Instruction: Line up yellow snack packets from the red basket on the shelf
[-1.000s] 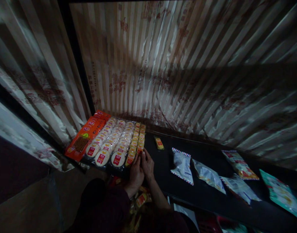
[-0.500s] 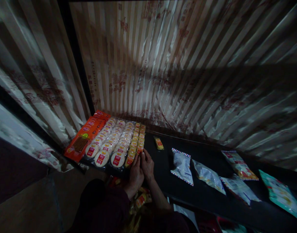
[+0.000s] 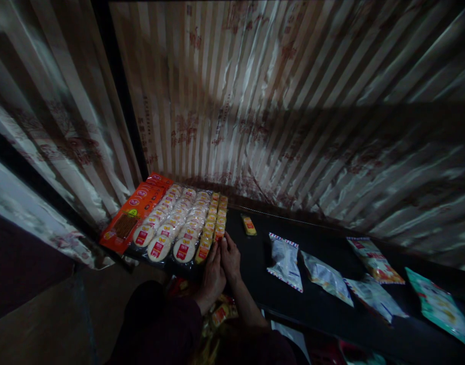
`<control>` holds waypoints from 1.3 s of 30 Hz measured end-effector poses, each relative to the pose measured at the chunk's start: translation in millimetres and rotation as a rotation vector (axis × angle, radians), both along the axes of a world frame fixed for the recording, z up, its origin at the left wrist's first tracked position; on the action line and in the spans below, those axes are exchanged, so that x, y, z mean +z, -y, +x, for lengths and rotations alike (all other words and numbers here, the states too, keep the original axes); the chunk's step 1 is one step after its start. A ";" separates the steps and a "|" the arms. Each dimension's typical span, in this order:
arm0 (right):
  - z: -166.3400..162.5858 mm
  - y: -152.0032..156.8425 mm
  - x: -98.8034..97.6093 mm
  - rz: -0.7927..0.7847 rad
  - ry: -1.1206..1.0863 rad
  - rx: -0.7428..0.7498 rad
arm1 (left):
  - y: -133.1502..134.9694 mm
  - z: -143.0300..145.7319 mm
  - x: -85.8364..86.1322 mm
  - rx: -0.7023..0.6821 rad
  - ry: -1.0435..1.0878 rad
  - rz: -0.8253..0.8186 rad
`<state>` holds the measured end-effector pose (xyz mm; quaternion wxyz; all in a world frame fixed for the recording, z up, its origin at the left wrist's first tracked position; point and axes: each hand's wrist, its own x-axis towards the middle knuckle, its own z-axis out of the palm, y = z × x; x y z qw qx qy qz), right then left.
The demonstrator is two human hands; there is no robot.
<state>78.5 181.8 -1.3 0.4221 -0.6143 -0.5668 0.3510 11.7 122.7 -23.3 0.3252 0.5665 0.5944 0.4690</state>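
Note:
My left hand (image 3: 213, 278) and my right hand (image 3: 231, 258) are side by side at the front of the rightmost row of small yellow snack packets (image 3: 221, 219). Fingers on both hands are closed, their tips around a yellow-and-red snack packet (image 3: 219, 238) that they partly hide. Just left of my fingertips lies the front yellow packet (image 3: 202, 252) of the neighbouring row. Further left run three rows of round white crackers in clear wrappers (image 3: 184, 250), overlapping one another.
Orange snack bags (image 3: 126, 223) lie at the shelf's left end. A single yellow packet (image 3: 249, 224) is on the black shelf (image 3: 251, 263), with silvery bags (image 3: 285, 259), a red-and-white bag (image 3: 375, 258) and a green bag (image 3: 441, 306) to the right. More yellow packets (image 3: 220, 314) are below my arms.
Both hands stay at the same spot, with only a very slight shift. The packets and bags lie as before.

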 end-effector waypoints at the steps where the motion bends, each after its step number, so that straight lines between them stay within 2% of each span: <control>1: 0.2 -0.4 -1.0 -0.002 -0.005 0.009 | 0.2 -0.1 0.5 0.001 0.000 -0.003; 5: 1.9 -1.1 -4.8 -0.005 -0.015 0.046 | 0.0 -0.3 0.2 0.010 -0.019 -0.009; 12: 5.1 5.6 -5.8 -0.019 -0.008 -0.038 | 6.1 -2.0 -3.7 0.001 -0.060 0.004; 20: 6.5 25.1 -9.4 0.044 0.043 -0.092 | 16.6 -1.1 1.8 -0.023 -0.162 -0.034; 24: 6.1 43.7 -11.1 0.059 0.062 -0.133 | 26.0 -1.8 3.6 -0.067 -0.157 -0.016; 33: 5.2 99.4 -18.0 0.096 0.076 -0.072 | 72.0 -5.5 1.9 -0.154 -0.231 0.006; 36: 6.6 117.7 -25.0 0.177 0.092 -0.041 | 87.7 -9.6 -4.1 -0.207 -0.252 -0.017; 39: 6.7 141.0 -34.4 0.281 0.114 0.002 | 106.2 -15.4 -18.8 -0.243 -0.263 -0.047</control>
